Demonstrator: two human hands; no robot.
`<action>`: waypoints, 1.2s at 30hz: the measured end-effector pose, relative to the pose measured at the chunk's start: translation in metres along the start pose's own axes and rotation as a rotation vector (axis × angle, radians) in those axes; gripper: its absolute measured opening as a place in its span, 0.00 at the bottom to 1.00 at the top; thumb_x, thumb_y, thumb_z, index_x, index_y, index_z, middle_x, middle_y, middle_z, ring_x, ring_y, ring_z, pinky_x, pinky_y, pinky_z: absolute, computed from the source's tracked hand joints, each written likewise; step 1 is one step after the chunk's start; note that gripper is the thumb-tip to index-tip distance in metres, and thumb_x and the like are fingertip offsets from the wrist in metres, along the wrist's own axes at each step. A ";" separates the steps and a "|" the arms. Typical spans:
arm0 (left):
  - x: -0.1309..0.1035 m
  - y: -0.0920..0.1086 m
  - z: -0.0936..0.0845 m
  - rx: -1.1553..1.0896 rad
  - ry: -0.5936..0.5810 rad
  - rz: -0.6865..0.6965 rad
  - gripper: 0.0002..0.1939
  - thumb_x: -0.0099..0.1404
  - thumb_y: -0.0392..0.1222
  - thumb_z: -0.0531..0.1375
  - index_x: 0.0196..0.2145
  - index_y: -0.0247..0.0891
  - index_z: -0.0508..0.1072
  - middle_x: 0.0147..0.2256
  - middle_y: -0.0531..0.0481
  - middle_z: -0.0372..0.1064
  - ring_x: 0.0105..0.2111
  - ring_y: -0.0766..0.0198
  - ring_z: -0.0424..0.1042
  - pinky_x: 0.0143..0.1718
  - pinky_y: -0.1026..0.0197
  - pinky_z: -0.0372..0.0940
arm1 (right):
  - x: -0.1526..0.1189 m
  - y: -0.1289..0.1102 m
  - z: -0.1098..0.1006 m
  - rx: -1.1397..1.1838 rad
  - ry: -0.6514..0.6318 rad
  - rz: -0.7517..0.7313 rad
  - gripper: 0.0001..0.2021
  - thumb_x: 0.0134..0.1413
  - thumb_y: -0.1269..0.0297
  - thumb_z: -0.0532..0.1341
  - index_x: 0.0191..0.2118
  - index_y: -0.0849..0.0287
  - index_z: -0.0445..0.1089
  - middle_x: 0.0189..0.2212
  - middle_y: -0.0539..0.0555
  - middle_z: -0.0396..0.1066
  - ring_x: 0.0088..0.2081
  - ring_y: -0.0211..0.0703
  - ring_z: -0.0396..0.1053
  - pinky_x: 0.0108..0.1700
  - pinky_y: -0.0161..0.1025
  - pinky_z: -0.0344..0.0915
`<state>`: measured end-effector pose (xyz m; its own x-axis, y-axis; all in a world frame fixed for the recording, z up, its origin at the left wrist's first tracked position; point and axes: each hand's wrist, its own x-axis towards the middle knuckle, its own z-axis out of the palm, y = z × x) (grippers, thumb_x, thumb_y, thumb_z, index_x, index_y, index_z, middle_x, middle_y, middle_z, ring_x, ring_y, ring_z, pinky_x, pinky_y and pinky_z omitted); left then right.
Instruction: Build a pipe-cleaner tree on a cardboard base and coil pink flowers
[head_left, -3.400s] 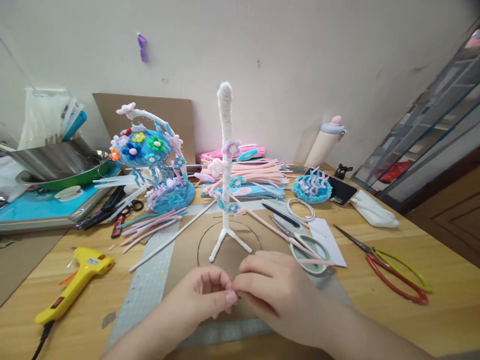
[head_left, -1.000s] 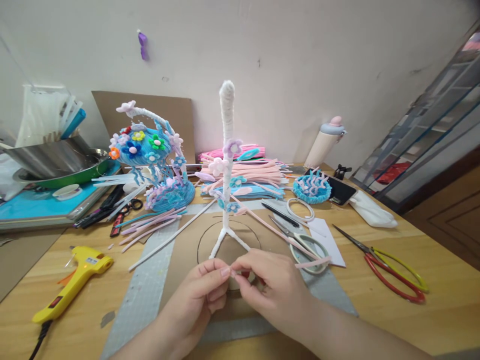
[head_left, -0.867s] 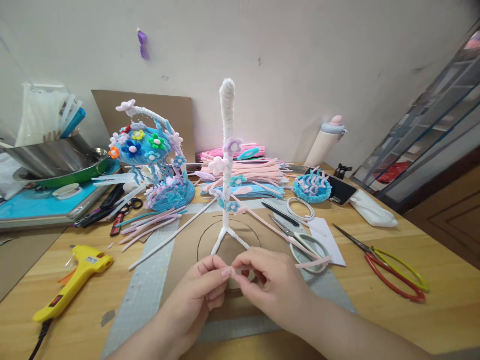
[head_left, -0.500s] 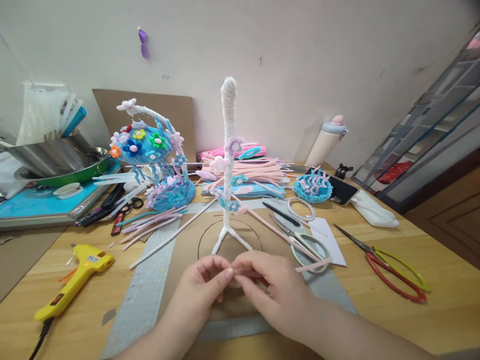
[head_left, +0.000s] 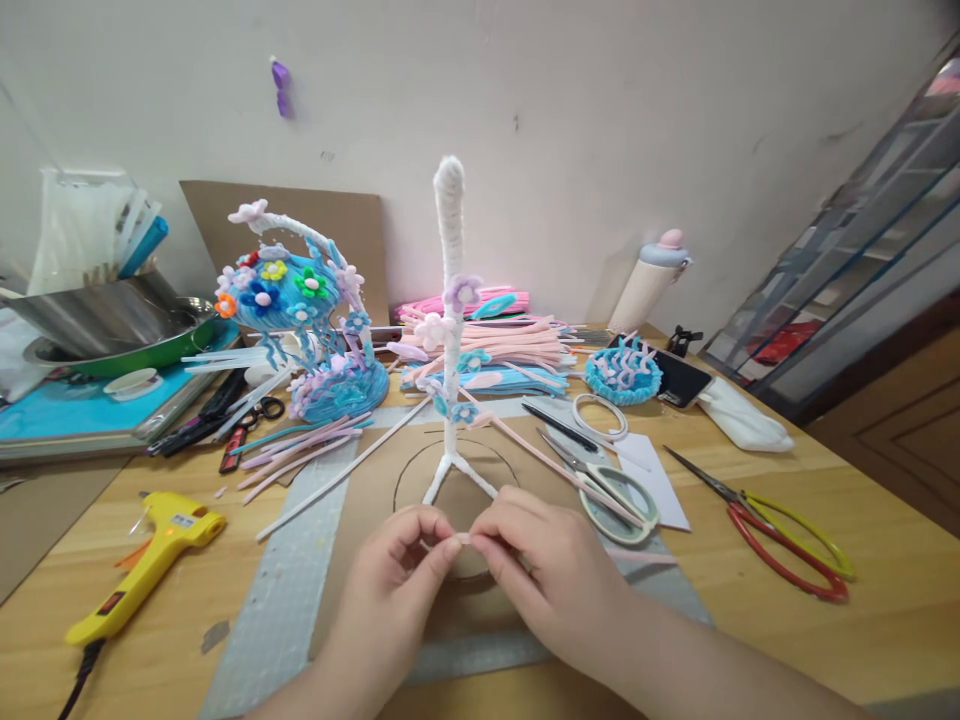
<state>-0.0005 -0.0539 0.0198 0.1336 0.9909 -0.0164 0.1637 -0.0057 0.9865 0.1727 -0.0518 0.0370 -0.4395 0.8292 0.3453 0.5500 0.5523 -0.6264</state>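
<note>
From where I stand, both bare hands meet at the lower centre of the frame. The left hand has its fingers curled, with thumb and index fingertip pinched closed on 1 end of a thin pale pink fuzzy strip. The right hand pinches the same strip just beside it, thumb against index finger, the other fingers bent. A pink length shows to the right of that hand; I cannot tell whether it is the same piece.

Just behind the hands, a white yarn-wrapped upright stand with small lilac, pink and blue flowers rises in the centre, its 2 visible legs spread on a brown cardboard sheet marked with a black circle. The cardboard lies on a grey cutting mat.

At lower left lies a yellow glue gun. A blue fuzzy dome covered in coloured flowers hangs at centre left. Right of centre are green-and-white-handled scissors, and farther right, scissors with 1 red and 1 yellow handle.
</note>
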 end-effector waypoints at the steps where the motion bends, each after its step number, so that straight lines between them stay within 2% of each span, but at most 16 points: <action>1: 0.001 -0.001 0.000 -0.095 -0.002 -0.054 0.11 0.58 0.47 0.61 0.25 0.38 0.69 0.23 0.54 0.62 0.23 0.68 0.59 0.25 0.66 0.54 | 0.000 0.000 0.001 0.002 0.000 0.001 0.08 0.59 0.70 0.52 0.33 0.57 0.66 0.28 0.50 0.64 0.29 0.37 0.63 0.31 0.34 0.56; 6: 0.004 -0.005 0.001 -0.420 -0.027 -0.207 0.12 0.55 0.47 0.65 0.26 0.37 0.69 0.20 0.57 0.60 0.20 0.72 0.55 0.22 0.68 0.50 | -0.004 -0.001 0.010 0.044 0.074 -0.003 0.08 0.57 0.70 0.55 0.43 0.56 0.66 0.32 0.50 0.67 0.30 0.37 0.65 0.31 0.33 0.58; 9: 0.003 -0.003 0.003 -0.533 -0.060 -0.273 0.12 0.54 0.46 0.66 0.26 0.35 0.70 0.19 0.57 0.59 0.19 0.74 0.53 0.21 0.69 0.48 | -0.004 0.001 0.016 0.015 0.143 -0.041 0.05 0.58 0.68 0.55 0.39 0.57 0.68 0.28 0.49 0.66 0.27 0.35 0.64 0.29 0.32 0.57; 12: 0.002 -0.001 0.006 -0.646 -0.089 -0.343 0.13 0.52 0.46 0.67 0.25 0.34 0.69 0.17 0.58 0.56 0.18 0.75 0.50 0.20 0.70 0.46 | -0.004 0.002 0.018 -0.049 0.201 -0.108 0.07 0.60 0.68 0.54 0.35 0.58 0.69 0.25 0.49 0.65 0.25 0.35 0.62 0.28 0.32 0.56; 17: 0.002 -0.002 0.006 -0.771 -0.120 -0.408 0.12 0.53 0.43 0.67 0.25 0.34 0.68 0.18 0.59 0.54 0.18 0.75 0.48 0.20 0.70 0.45 | 0.000 0.003 0.013 -0.105 0.181 -0.145 0.10 0.62 0.68 0.51 0.33 0.59 0.69 0.24 0.50 0.65 0.26 0.35 0.62 0.29 0.32 0.57; 20: 0.001 0.000 0.003 -0.766 -0.174 -0.420 0.10 0.55 0.41 0.64 0.24 0.35 0.67 0.18 0.58 0.54 0.19 0.74 0.48 0.19 0.70 0.44 | 0.002 0.007 0.008 -0.073 0.134 -0.161 0.10 0.63 0.67 0.51 0.34 0.59 0.69 0.25 0.50 0.64 0.26 0.35 0.62 0.30 0.32 0.57; 24: -0.001 0.008 -0.002 -0.652 -0.254 -0.467 0.10 0.53 0.42 0.64 0.25 0.37 0.66 0.19 0.57 0.57 0.18 0.74 0.50 0.18 0.69 0.42 | 0.006 0.013 -0.004 0.025 -0.032 -0.206 0.09 0.62 0.66 0.53 0.37 0.58 0.69 0.27 0.50 0.66 0.29 0.35 0.64 0.31 0.32 0.58; 28: 0.002 0.011 -0.008 -0.431 -0.366 -0.487 0.15 0.51 0.49 0.65 0.25 0.35 0.69 0.17 0.56 0.58 0.17 0.74 0.51 0.16 0.68 0.42 | 0.008 0.015 -0.016 0.139 -0.202 -0.234 0.09 0.62 0.65 0.53 0.37 0.57 0.70 0.29 0.50 0.67 0.31 0.34 0.66 0.33 0.32 0.60; 32: 0.004 0.005 -0.012 -0.254 -0.470 -0.451 0.18 0.49 0.54 0.66 0.24 0.34 0.71 0.16 0.56 0.60 0.14 0.75 0.49 0.15 0.68 0.42 | 0.011 0.014 -0.021 0.206 -0.305 -0.211 0.07 0.60 0.64 0.57 0.36 0.58 0.71 0.29 0.50 0.68 0.31 0.34 0.66 0.34 0.31 0.60; 36: 0.004 0.002 -0.011 -0.289 -0.425 -0.428 0.18 0.48 0.53 0.68 0.22 0.35 0.71 0.14 0.58 0.57 0.14 0.76 0.48 0.15 0.68 0.41 | 0.011 0.012 -0.021 0.239 -0.304 -0.139 0.04 0.57 0.66 0.60 0.36 0.58 0.70 0.28 0.48 0.69 0.30 0.34 0.66 0.33 0.30 0.61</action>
<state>-0.0103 -0.0484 0.0234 0.4979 0.7583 -0.4208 0.0272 0.4713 0.8816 0.1895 -0.0346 0.0475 -0.7078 0.6650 0.2385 0.3058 0.5927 -0.7451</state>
